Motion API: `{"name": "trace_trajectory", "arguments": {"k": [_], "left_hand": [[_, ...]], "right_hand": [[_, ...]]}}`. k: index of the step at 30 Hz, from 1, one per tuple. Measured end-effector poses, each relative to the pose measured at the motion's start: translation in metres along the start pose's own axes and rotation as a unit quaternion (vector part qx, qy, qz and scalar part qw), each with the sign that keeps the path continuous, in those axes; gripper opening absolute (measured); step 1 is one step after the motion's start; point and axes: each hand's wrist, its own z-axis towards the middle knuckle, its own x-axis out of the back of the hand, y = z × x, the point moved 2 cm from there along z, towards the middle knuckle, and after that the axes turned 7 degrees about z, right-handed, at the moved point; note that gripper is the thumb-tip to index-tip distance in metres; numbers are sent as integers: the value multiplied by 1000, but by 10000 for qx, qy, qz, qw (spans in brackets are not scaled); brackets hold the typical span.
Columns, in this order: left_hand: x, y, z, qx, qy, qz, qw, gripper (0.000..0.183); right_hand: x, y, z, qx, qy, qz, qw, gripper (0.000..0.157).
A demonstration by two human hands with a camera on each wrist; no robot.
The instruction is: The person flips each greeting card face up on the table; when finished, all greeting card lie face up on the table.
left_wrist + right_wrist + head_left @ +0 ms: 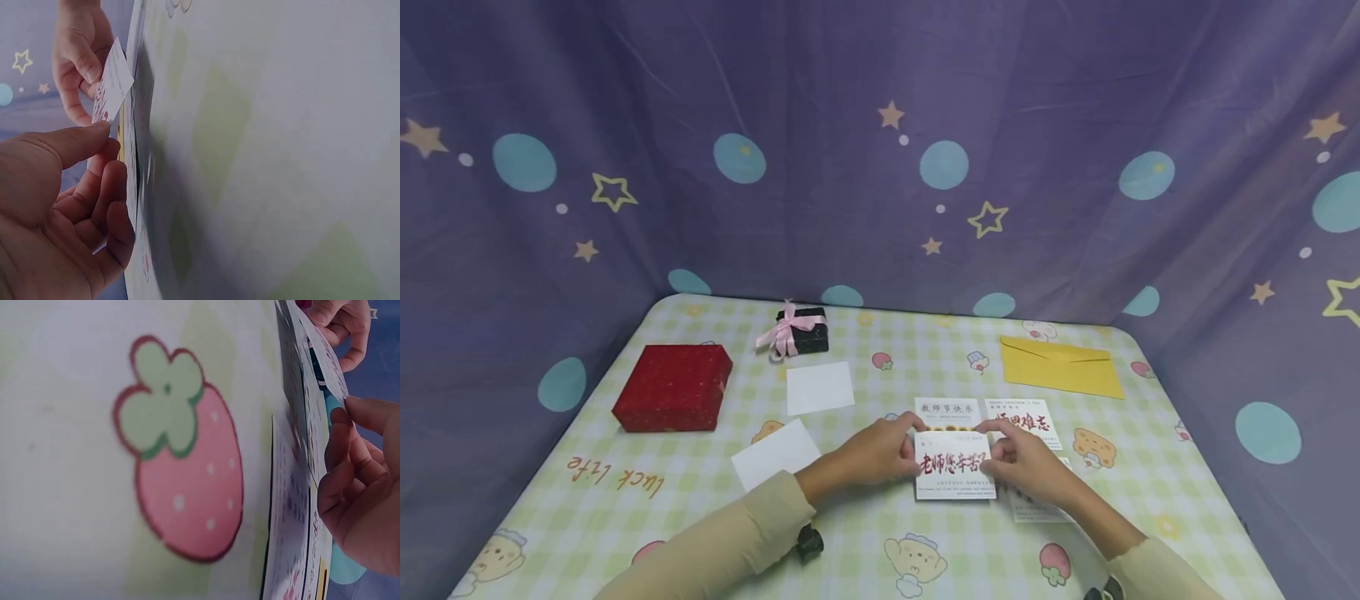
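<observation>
Both hands hold one white greeting card (955, 483) with red brush lettering, slightly above the table. My left hand (880, 450) pinches its left edge between thumb and fingers, which also shows in the left wrist view (75, 187). On the opposite edge my right hand (1026, 462) pinches the card in the same way. Behind it lies a card with dark lettering (946, 408), partly covered by the held card. Beside that is another red-lettered card (1030, 421). One more card (1041, 510) lies under the right hand and forearm, mostly hidden.
Two blank white cards (820, 387) lie left of the hands, the nearer one (775, 456) by the left forearm. A red box (673, 387) stands at the left. A small black box (808, 336) with a pink ribbon and a yellow envelope (1060, 367) are toward the back.
</observation>
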Motion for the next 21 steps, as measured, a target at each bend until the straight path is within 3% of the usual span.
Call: {"name": "trace_trajectory", "arguments": {"k": [11,21], "left_hand": [[-11,11,-1,-84,-137,412,9990,54],[-15,18,-2,56,-174,721,9972,50]], "right_hand": [[7,7,-6,313,-361,-311,9984,51],[6,8,-8,466,-447,-673,9956,48]]}}
